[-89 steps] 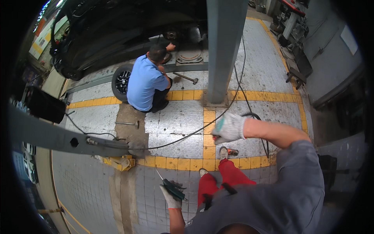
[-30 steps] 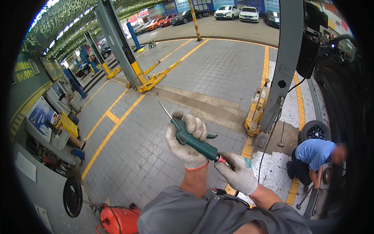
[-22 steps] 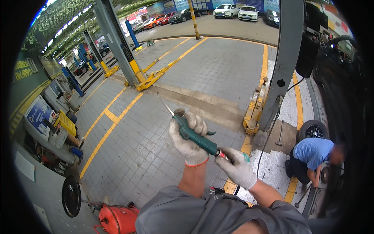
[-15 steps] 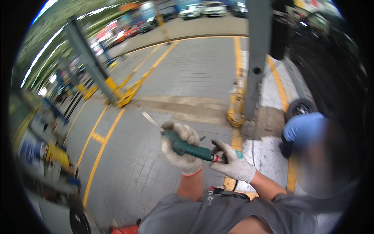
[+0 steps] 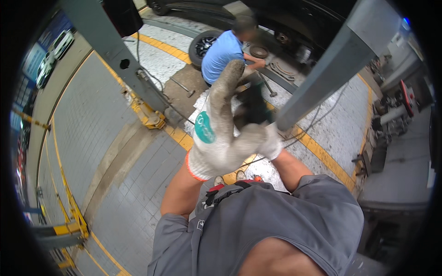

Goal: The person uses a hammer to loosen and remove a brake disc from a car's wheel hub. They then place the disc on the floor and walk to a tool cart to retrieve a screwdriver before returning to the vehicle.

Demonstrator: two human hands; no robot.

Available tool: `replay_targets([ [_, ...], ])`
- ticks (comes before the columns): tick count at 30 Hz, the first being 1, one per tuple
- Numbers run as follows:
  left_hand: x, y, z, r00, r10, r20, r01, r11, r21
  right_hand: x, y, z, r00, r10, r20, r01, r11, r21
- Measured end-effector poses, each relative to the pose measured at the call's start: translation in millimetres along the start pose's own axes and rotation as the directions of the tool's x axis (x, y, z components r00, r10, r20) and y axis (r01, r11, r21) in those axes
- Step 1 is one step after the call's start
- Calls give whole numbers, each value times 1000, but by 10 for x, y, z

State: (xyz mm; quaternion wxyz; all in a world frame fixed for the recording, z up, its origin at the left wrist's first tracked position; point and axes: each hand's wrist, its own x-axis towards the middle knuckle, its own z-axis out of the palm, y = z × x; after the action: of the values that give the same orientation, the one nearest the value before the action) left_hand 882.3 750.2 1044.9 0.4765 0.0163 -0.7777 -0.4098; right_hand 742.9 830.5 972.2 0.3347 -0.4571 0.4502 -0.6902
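My left hand (image 5: 216,133), in a white knitted glove with a green patch and grey-stained fingertips, is raised in front of me. Its fingers stretch upward with a gap to the thumb, so it is open. Close on its right is my right hand (image 5: 269,142), also gloved and partly covered by the left. Its fingers are smeared by motion. Between and above the hands is a dark greenish blurred shape (image 5: 253,103); whether it is the green hand tool from before, I cannot make out.
Beyond my hands a person in a blue shirt (image 5: 223,55) crouches beside a loose wheel (image 5: 202,48) and a black car (image 5: 294,18). Grey lift posts (image 5: 336,64) stand on both sides. A hammer (image 5: 183,87) lies on the floor, and a cable (image 5: 304,133) trails across. Machinery (image 5: 391,115) stands at right.
The view has swung right, toward the crouching person. My left hand was wrapped round a green hand tool with my right at its rear end; now the left hand is open and raised.
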Motion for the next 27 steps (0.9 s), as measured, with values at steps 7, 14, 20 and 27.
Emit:
replay_targets([
  [7,-942,-614,48,955,-255,151,238,963,125,135,-1107,-1327,689,-525,-500,165,785,-598],
  [14,-2477,-1375,-175,644,-764,21,764,645,30,122,-1852,-1986,554,-718,-421,97,558,-824],
  [20,-3062,-2216,-102,486,-874,-10,873,485,44,331,-1579,-2433,435,-807,-399,54,466,-883],
  [27,-2807,-3110,280,411,-912,22,903,410,126,627,-1338,-3026,425,-775,-468,-17,510,-860],
])
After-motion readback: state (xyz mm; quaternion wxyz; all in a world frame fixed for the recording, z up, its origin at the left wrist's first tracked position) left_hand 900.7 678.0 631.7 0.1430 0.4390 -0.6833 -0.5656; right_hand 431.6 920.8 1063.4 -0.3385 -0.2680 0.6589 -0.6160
